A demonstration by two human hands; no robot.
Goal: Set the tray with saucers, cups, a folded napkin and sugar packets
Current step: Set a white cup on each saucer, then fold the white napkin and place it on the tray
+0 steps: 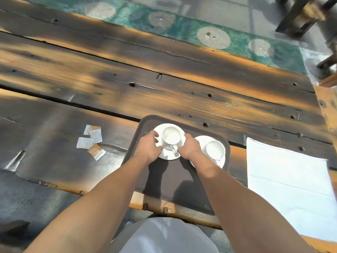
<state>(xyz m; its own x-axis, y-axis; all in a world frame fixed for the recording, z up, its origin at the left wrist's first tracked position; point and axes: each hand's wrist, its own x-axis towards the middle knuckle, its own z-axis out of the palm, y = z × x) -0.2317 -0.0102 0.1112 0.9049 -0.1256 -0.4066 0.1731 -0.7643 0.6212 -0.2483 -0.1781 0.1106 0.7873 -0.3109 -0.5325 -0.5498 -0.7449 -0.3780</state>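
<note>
The left hand (148, 147) and right hand (189, 148) grip opposite rims of the far saucer (169, 156) on the tray (175, 181); uneven pressure could tip its cup (171, 136) or strike the adjacent saucer (202, 140).

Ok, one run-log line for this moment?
left hand, right hand: hold left saucer with cup on tray | right saucer, right cup: on tray | sugar packets, napkin: on table

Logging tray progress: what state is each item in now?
Tray: on the table.
Left saucer: on tray, left hand and right hand grip its rim.
Left cup: upright on it.
Right saucer: on tray.
Right cup: upright on it.
Napkin: flat on table, off tray.
Sugar packets: loose on table, off tray.
</note>
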